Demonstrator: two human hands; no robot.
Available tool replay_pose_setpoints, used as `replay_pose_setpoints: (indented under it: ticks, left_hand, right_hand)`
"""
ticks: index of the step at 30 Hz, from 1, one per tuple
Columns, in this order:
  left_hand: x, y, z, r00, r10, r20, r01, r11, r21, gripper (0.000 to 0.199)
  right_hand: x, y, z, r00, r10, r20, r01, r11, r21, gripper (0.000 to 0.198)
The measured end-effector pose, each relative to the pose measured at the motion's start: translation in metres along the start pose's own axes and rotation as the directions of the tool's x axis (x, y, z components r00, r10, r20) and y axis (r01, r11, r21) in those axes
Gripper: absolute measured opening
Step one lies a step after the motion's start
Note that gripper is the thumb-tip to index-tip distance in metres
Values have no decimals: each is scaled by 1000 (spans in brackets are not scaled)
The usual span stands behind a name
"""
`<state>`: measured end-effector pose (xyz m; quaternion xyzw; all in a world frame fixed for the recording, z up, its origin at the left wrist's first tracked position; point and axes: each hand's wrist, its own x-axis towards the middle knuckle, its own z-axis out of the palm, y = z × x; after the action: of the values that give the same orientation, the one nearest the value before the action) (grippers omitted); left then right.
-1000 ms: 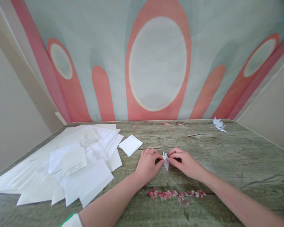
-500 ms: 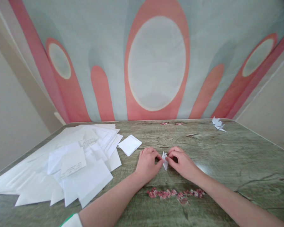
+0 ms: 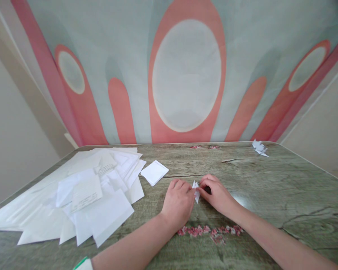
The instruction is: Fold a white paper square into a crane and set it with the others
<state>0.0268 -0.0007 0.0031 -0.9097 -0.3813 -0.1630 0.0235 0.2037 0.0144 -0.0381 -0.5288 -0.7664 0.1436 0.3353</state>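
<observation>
A small white folded paper figure (image 3: 196, 195) with pointed tips stands upright between my hands, just above or on the wood-patterned table. My left hand (image 3: 178, 202) is closed against its left side, its back turned up so that the fingertips are mostly hidden. From the right, my right hand (image 3: 216, 190) pinches the paper between thumb and fingers. A small stack of square white paper (image 3: 154, 173) lies beyond my left hand.
A broad heap of white paper sheets (image 3: 109, 213) covers the left of the table (image 3: 287, 195). Several folded paper figures (image 3: 259, 147) lie together at the far right edge. A patterned backdrop (image 3: 135, 56) rises behind the table.
My left hand has rolled over, hiding the gap between thumb and fingers, and its wrist has shifted slightly right. My right hand stays nearly in place on the folded paper.
</observation>
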Motion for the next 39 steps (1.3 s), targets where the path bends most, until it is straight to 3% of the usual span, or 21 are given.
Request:
replay_pose_setpoints:
  ticks: [8, 20, 25, 28, 33, 39]
  left_hand:
    - [-1, 2, 0, 997, 57, 45, -62, 991, 117, 18]
    - [-1, 8, 4, 983, 45, 179, -88, 967, 238, 30]
    - [0, 12, 4, 981, 58, 185, -105, 961, 255, 27]
    - [0, 12, 3, 981, 51, 186, -99, 961, 257, 26]
    - [-1, 11, -2, 981, 19, 195, -68, 966, 251, 25]
    - [0, 13, -6, 981, -12, 196, -37, 968, 248, 28]
  right_hand:
    - [-1, -4, -2, 1000, -4, 12, 4, 1000, -19, 16]
    - [-1, -1, 1, 1000, 14, 10, -14, 999, -41, 17]
    - [-2, -4, 0, 1000, 23, 7, -22, 998, -58, 13]
    - [-6, -7, 1, 999, 34, -15, -36, 991, -128, 13]
    - [-11, -8, 1, 984, 135, -113, -167, 921, -351, 26]
    - [-8, -7, -2, 976, 208, -63, -215, 885, -413, 32]
